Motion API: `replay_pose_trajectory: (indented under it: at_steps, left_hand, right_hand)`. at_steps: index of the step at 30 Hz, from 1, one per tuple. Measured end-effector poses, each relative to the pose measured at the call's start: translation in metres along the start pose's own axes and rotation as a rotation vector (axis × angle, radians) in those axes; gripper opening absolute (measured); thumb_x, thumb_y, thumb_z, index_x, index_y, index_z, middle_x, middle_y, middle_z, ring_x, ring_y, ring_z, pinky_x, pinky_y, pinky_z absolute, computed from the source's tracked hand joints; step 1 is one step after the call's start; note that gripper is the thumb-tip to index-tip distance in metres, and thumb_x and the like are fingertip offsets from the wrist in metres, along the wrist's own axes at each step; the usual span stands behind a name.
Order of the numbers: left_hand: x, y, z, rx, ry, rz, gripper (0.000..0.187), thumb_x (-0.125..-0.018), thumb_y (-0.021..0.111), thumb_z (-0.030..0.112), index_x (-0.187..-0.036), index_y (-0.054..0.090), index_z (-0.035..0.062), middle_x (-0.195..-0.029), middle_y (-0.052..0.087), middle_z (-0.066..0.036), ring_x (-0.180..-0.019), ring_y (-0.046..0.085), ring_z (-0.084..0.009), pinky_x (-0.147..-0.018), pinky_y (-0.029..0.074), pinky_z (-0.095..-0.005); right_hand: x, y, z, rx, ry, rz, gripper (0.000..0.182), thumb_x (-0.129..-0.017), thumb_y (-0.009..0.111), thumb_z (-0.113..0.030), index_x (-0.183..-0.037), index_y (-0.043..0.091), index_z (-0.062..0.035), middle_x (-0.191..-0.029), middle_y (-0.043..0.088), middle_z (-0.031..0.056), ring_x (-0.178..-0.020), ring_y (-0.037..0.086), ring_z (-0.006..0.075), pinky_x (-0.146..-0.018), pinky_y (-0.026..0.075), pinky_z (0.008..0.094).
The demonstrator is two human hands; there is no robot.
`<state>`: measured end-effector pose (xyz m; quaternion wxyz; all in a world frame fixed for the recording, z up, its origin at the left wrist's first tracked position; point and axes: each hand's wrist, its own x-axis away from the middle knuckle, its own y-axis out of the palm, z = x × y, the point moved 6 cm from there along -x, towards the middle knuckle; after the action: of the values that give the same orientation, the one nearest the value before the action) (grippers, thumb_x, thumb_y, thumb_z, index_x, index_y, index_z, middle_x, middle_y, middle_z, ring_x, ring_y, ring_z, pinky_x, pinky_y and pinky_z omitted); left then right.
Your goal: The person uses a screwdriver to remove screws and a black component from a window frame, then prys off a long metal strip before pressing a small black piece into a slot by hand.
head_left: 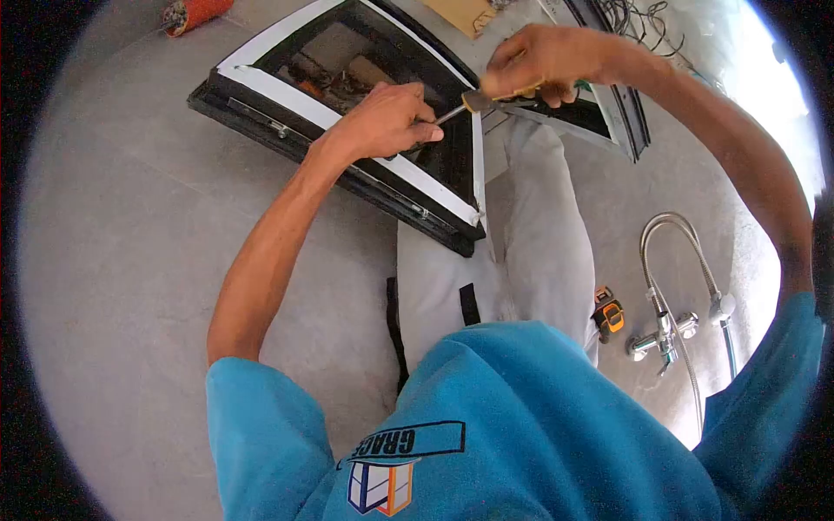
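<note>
My right hand is closed around the yellow-and-black handle of a screwdriver. Its metal shaft points down and left to the fingers of my left hand. Those fingers are pinched together over the window frame, with a small dark piece partly showing below them; what they grip is mostly hidden. Under both hands lies a black window sash with white strips along its edges and a dark glass pane. It is tilted, with its near corner by my legs.
Another framed panel lies to the right, near tangled black cable. A tape measure sits beside my leg. Further right are a chrome mixer tap and flexible hose. An orange-red roll lies at the far left.
</note>
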<state>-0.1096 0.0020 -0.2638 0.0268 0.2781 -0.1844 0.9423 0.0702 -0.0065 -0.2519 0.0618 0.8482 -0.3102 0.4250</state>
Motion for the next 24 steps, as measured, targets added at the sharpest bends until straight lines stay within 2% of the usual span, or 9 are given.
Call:
replay_pose_trajectory:
  at_steps: [1,6,8,12,15,16,19,20,24]
  left_hand:
    - [0.000,0.001,-0.005,0.050,-0.048,-0.004,0.030,-0.080,0.063,0.032,-0.083,0.069,0.0036,-0.078,0.053,-0.015,-0.080,0.053,-0.0341,-0.075,0.039,-0.0439]
    - [-0.005,0.011,-0.007,0.000,-0.040,-0.041,0.029,-0.080,0.063,0.032,-0.085,0.070,0.0042,-0.078,0.053,-0.016,-0.083,0.054,-0.0336,-0.074,0.041,-0.0431]
    - [-0.004,0.006,-0.010,0.024,0.008,0.013,0.031,-0.081,0.064,0.033,-0.083,0.067,0.0021,-0.077,0.051,-0.014,-0.073,0.054,-0.0331,-0.066,0.042,-0.0416]
    - [-0.009,0.001,-0.010,0.074,0.005,-0.036,0.033,-0.083,0.063,0.034,-0.080,0.065,0.0003,-0.076,0.051,-0.014,-0.074,0.054,-0.0324,-0.067,0.042,-0.0417]
    - [-0.015,0.004,-0.010,0.187,0.033,-0.095,0.031,-0.084,0.059,0.034,-0.089,0.069,0.0048,-0.077,0.052,-0.016,-0.079,0.054,-0.0339,-0.072,0.041,-0.0430]
    - [-0.015,0.005,-0.011,0.151,0.025,-0.042,0.032,-0.084,0.060,0.034,-0.081,0.065,0.0021,-0.075,0.051,-0.015,-0.075,0.053,-0.0323,-0.069,0.041,-0.0423]
    - [-0.011,0.005,-0.004,0.073,-0.001,0.008,0.035,-0.084,0.060,0.034,-0.076,0.062,-0.0001,-0.071,0.049,-0.013,-0.071,0.051,-0.0297,-0.064,0.040,-0.0400]
    - [-0.011,0.005,-0.003,0.063,-0.033,0.020,0.031,-0.083,0.061,0.033,-0.081,0.066,0.0023,-0.073,0.050,-0.014,-0.073,0.052,-0.0312,-0.066,0.041,-0.0414]
    - [-0.008,0.008,0.001,0.066,-0.030,0.000,0.031,-0.083,0.062,0.033,-0.086,0.068,0.0032,-0.077,0.052,-0.015,-0.076,0.053,-0.0329,-0.069,0.041,-0.0426]
  right_hand:
    - [0.008,0.010,0.015,-0.538,0.362,-0.154,0.052,-0.078,0.066,-0.050,-0.096,0.062,-0.0020,-0.071,0.057,0.0084,-0.052,0.056,0.0129,-0.041,0.044,0.0252]
    - [0.015,0.022,0.022,-0.939,0.518,-0.760,0.048,-0.085,0.061,-0.046,-0.094,0.061,0.0012,-0.078,0.057,0.0083,-0.054,0.054,0.0102,-0.044,0.043,0.0237]
    - [0.007,0.012,0.012,-0.817,0.417,-0.525,0.029,-0.077,0.063,-0.020,-0.098,0.062,0.0001,-0.077,0.064,0.0091,-0.067,0.057,0.0250,-0.061,0.045,0.0371]
    - [0.005,-0.014,-0.025,0.119,-0.512,-0.119,0.034,-0.083,0.061,-0.025,-0.108,0.058,-0.0018,-0.071,0.058,0.0104,-0.070,0.055,0.0223,-0.059,0.045,0.0363]
    - [0.015,-0.008,-0.031,0.483,-0.695,0.324,0.035,-0.087,0.060,-0.034,-0.103,0.060,-0.0021,-0.065,0.052,0.0052,-0.060,0.049,0.0168,-0.052,0.043,0.0335]
    - [0.020,-0.014,-0.035,0.495,-0.692,0.326,0.035,-0.087,0.060,-0.034,-0.103,0.060,-0.0021,-0.065,0.052,0.0052,-0.060,0.049,0.0168,-0.052,0.043,0.0335]
    - [0.020,-0.003,-0.002,-0.314,0.275,-0.040,0.036,-0.076,0.071,-0.031,-0.098,0.062,-0.0037,-0.079,0.060,0.0085,-0.072,0.060,0.0182,-0.065,0.052,0.0331]
    - [0.006,0.013,0.018,-0.846,0.251,-0.453,0.039,-0.089,0.057,-0.041,-0.098,0.061,-0.0032,-0.062,0.050,0.0039,-0.053,0.046,0.0123,-0.043,0.040,0.0292]
    - [-0.002,0.009,0.013,-0.435,0.086,-0.478,0.037,-0.086,0.060,-0.039,-0.095,0.061,-0.0027,-0.064,0.052,0.0052,-0.057,0.048,0.0139,-0.049,0.042,0.0301]
